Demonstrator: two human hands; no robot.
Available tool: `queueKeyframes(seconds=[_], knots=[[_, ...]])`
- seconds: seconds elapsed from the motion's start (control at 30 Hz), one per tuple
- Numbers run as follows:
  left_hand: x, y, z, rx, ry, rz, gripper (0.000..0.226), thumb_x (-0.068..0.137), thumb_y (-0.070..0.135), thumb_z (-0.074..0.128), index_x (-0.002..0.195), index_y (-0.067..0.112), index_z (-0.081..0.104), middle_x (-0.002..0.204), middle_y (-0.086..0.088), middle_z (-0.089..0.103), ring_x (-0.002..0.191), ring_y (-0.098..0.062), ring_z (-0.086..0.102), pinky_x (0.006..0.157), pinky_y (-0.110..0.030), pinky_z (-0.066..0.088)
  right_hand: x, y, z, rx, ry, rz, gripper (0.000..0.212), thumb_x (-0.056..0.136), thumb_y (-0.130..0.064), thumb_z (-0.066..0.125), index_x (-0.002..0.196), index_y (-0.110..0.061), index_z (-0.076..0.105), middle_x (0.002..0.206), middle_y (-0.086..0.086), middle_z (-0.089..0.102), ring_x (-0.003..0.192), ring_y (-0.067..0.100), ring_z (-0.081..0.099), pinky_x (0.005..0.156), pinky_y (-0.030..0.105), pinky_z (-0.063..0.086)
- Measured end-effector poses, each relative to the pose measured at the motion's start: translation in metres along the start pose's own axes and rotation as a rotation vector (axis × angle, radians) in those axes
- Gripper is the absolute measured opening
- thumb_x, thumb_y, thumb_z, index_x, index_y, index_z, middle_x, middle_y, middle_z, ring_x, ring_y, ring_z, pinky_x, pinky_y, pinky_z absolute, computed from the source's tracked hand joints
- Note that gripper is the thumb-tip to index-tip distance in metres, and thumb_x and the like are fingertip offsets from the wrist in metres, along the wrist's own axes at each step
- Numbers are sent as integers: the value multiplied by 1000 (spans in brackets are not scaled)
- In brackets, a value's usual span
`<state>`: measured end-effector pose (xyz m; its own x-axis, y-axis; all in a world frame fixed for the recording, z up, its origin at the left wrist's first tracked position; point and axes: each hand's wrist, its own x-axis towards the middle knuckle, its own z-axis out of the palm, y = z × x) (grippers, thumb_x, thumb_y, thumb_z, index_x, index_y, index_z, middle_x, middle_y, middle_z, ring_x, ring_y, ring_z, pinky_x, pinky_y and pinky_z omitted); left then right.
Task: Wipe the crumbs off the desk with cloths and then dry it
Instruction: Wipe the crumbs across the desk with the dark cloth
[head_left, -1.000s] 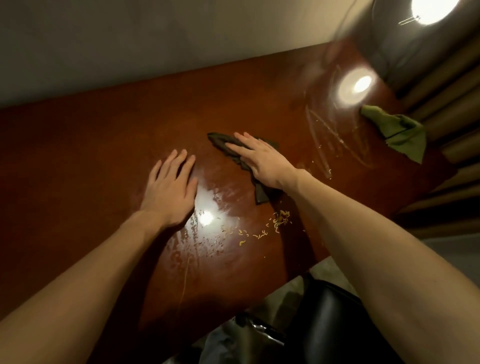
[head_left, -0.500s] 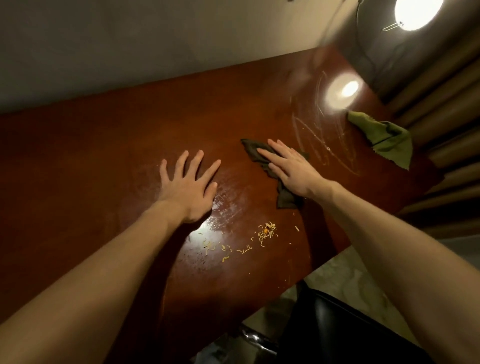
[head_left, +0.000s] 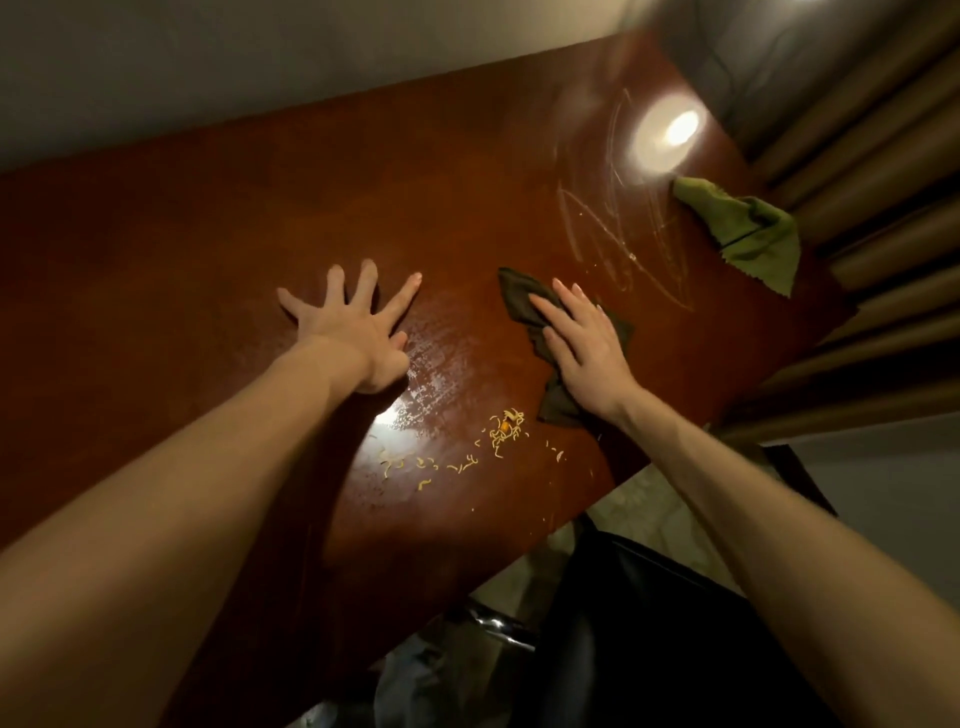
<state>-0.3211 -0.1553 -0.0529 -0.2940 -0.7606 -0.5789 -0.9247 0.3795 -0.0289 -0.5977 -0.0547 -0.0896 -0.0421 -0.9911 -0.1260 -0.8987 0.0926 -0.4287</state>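
- Dark brownish cloth lies mostly hidden beneath the right hand. Only its far corner, a fold on the outer side of the hand and a tail near the wrist show.
- In this dim light its exact colour is hard to make out.
- The reddish wooden desk runs out of view at the left, and both forearms cover parts of its near edge.
- A black chair below the desk edge is cut off by the frame. A shiny blurred shape beside it cannot be identified.
- The green cloth sits at the desk's far right edge, one corner past the edge, well apart from both hands.
- Pale yellow crumbs are scattered between the forearms. The thickest cluster lies just beside the dark cloth's tail.
- The right hand lies flat, fingers straight and close together, pressing the dark cloth onto the desk.
- The left hand rests palm down on bare wood, fingers spread wide, holding nothing, well apart from the right.
- Streaks and a bright lamp glare mark the far surface.
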Motion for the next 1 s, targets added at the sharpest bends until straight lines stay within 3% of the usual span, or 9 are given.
queueKeyframes(seconds=[0.13, 0.23, 0.37, 0.47, 0.63, 0.7, 0.83, 1.0], knots=[[0, 1, 0, -25, -18, -1, 69, 109, 53, 23, 155, 52, -28, 172, -1, -26, 159, -39, -15, 115, -83, 9, 15, 6, -20, 82, -37, -24, 50, 108, -4, 46, 155, -24, 49, 169, 2, 31, 159, 21, 18, 130, 39, 13], [3, 1, 1, -23, -27, -8, 70, 109, 53, 24, 155, 53, -29, 171, -1, -28, 158, -39, -17, 115, -83, 7, 16, 4, -30, 101, 129, 66, 68, 87, 24, 47, 141, -13, 65, 156, 7, 51, 148, 23, 42, 123, 41, 37], [4, 2, 2, -35, -28, -11, 72, 109, 52, 26, 153, 54, -31, 171, -1, -30, 159, -38, -18, 115, -83, 5, 18, -9, -56, 205, 332, 38, 53, 87, 15, 53, 133, -6, 69, 146, 12, 60, 137, 18, 52, 116, 23, 43], [3, 2, 3, -41, -28, -11, 73, 109, 53, 27, 153, 54, -31, 171, -1, -30, 159, -38, -18, 116, -83, 4, 6, -12, -82, 233, 427, -5, 52, 91, 14, 48, 134, -7, 69, 147, 9, 59, 138, 15, 52, 115, 25, 44], [2, 3, 2, -55, -23, -12, 71, 109, 53, 26, 154, 54, -30, 171, -1, -29, 159, -37, -18, 116, -82, 4, -55, 5, -92, 270, 595, 97, 56, 90, 19, 43, 137, -3, 65, 148, 9, 57, 142, 11, 50, 118, 26, 41], [2, 2, 4, -70, -17, -11, 71, 109, 53, 26, 154, 55, -29, 171, 0, -30, 159, -37, -18, 116, -82, 2, -84, 15, -73, 274, 602, 181, 57, 92, 20, 43, 138, -3, 64, 150, 9, 56, 143, 10, 48, 120, 27, 39], [2, 1, 9, -98, 12, -10, 70, 109, 52, 27, 154, 57, -27, 171, 1, -29, 159, -36, -18, 115, -82, -1, -128, 11, -7, 361, 427, 319, 58, 97, 18, 43, 143, -12, 61, 155, -5, 47, 150, 7, 38, 125, 37, 32], [2, 0, 11, -126, 21, -8, 70, 109, 51, 28, 154, 58, -25, 171, 1, -30, 159, -36, -20, 116, -81, -5, -135, -22, 30, 388, 497, 417, 48, 103, 8, 44, 143, -13, 62, 153, -9, 46, 153, 8, 31, 121, 12, 23]])
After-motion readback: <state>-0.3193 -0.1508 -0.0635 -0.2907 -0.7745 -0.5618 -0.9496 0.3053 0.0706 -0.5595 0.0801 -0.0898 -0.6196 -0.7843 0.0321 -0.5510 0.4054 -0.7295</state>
